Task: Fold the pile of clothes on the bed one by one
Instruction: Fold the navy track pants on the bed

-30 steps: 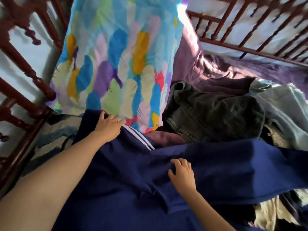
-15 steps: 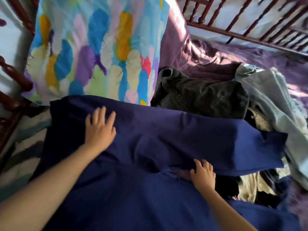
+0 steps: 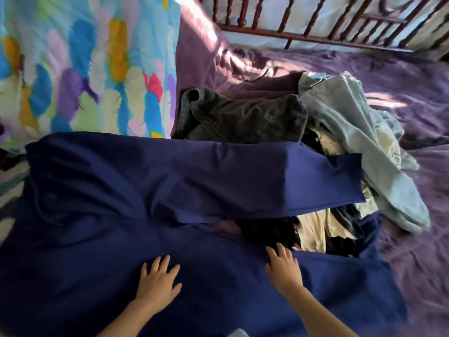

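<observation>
A large navy blue garment lies spread across the near half of the bed, with one long part stretched to the right over the pile. My left hand rests flat on the navy cloth with fingers spread. My right hand lies flat on the cloth's edge beside the pile. The pile of clothes holds dark, cream and striped pieces. Dark green trousers lie behind the navy garment. A light blue denim piece drapes over the pile's right side.
A bright feather-print pillow leans at the back left. The purple bedsheet covers the right and far side. Dark red wooden bed rails run along the back. A striped blanket shows at the left edge.
My left hand has slid from the garment's far left part back toward me. My right hand has shifted along the cloth's edge. The view has swung right and down.
</observation>
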`<state>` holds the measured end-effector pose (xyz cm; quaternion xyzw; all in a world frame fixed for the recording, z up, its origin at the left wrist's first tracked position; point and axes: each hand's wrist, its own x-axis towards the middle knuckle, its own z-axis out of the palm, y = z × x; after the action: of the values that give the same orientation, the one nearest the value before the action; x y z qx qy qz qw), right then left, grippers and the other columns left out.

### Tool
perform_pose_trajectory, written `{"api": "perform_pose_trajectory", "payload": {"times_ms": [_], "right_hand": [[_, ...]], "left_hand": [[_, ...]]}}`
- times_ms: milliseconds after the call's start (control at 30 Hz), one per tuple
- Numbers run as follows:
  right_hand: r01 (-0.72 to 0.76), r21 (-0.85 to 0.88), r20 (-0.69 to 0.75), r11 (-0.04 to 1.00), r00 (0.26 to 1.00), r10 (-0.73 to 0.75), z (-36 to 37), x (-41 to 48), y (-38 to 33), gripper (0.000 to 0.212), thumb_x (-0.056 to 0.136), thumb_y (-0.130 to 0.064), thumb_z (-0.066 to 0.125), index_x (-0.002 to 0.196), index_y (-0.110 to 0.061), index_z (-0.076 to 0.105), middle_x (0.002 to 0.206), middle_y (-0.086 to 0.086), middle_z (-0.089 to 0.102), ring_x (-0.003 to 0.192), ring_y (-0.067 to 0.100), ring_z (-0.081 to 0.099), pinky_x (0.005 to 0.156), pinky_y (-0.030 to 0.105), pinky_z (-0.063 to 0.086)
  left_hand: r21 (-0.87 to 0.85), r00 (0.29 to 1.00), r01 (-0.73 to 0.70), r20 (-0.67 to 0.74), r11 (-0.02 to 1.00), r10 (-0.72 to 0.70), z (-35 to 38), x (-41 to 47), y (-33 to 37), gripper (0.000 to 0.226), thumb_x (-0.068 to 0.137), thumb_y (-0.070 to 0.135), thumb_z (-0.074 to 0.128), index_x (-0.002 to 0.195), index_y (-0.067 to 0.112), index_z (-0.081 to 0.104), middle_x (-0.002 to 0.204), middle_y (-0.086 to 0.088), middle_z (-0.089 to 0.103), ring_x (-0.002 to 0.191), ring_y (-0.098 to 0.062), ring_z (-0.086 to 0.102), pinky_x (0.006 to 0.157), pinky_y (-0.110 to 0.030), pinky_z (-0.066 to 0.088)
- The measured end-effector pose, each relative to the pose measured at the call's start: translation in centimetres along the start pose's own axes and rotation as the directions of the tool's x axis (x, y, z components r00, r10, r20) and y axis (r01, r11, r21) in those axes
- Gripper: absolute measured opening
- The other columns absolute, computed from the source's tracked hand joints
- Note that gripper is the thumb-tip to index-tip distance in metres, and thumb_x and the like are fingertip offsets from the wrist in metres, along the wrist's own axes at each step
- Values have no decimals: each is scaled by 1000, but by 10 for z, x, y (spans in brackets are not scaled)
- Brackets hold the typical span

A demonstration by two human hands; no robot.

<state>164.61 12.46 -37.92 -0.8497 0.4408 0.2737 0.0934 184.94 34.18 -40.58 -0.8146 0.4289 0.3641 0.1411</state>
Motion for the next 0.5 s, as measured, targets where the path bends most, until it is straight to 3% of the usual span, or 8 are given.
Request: {"api": "perform_pose_trajectory", "payload": {"times_ms": [67, 100, 200, 267, 300, 333, 400, 500], "right_hand": [[70, -36, 5, 997, 998, -70, 28, -10, 8, 69, 20, -45, 90, 84, -22, 76, 95, 12, 71, 76, 25, 70, 50, 35, 54], [110, -5, 12, 994, 994, -110, 45, -16, 11, 69, 9, -45, 88, 74, -25, 76, 84, 8, 72, 66, 22, 70, 43, 31, 51], [209, 67, 51, 976, 976, -213, 81, -37, 17, 75, 12, -49, 88, 82, -25, 75, 81, 4, 73, 64, 19, 69, 42, 28, 50], [258, 92, 80, 962, 961, -265, 91, -51, 13, 90, 25, -54, 85, 106, -24, 61, 91, 6, 71, 71, 19, 70, 47, 28, 52], [299, 81, 79, 951, 949, -305, 90, -58, 9, 89, 37, -58, 78, 114, -23, 51, 101, 7, 66, 79, 20, 68, 52, 27, 54], [375, 63, 42, 925, 925, -378, 90, -64, 6, 83, 51, -61, 65, 123, -24, 45, 110, 8, 57, 89, 22, 64, 60, 27, 54], [538, -20, -28, 843, 842, -538, 86, -73, -6, 71, 70, -55, 39, 136, -28, 35, 118, 6, 44, 101, 21, 49, 74, 29, 49], [664, -125, 6, 737, 743, -669, 80, -80, -34, 49, 75, -46, 33, 121, -34, 41, 119, 5, 43, 103, 20, 47, 75, 25, 51]], "left_hand": [[-22, 997, -28, 68, 999, 29, 12, -13, 8, 66, 92, 60, 33, 149, 31, 15, 158, 1, -1, 145, -20, -2, 116, -46, 2], [-23, 996, -32, 88, 999, 34, 15, -21, 10, 74, 88, 65, 36, 149, 31, 13, 158, 2, -2, 145, -19, -3, 116, -45, 1], [31, 998, -59, 20, 998, 58, 19, -41, 7, 85, 74, 64, 60, 144, 27, 30, 153, -1, 23, 141, -20, 21, 111, -49, 20], [20, 989, -123, -85, 992, 124, 23, -48, -2, 65, 39, 52, 89, 94, 26, 66, 101, 2, 64, 93, -19, 63, 67, -41, 51], [18, 978, -143, -148, 990, 144, 29, -48, -6, 55, 24, 45, 94, 67, 29, 64, 72, 10, 60, 69, -10, 59, 48, -24, 42], [12, 960, -162, -231, 987, 160, 35, -45, -10, 50, 22, 40, 95, 54, 32, 58, 60, 16, 51, 62, -6, 51, 45, -13, 29], [-47, 945, -223, -255, 974, 205, 25, -52, -10, 30, 55, 37, 88, 61, 33, 59, 64, 22, 42, 76, -5, 46, 51, -14, 25], [-150, 959, -186, -244, 971, 146, 13, -62, -11, 20, 93, 41, 45, 80, 33, 57, 77, 22, 38, 98, -8, 48, 79, -24, 32]]}}
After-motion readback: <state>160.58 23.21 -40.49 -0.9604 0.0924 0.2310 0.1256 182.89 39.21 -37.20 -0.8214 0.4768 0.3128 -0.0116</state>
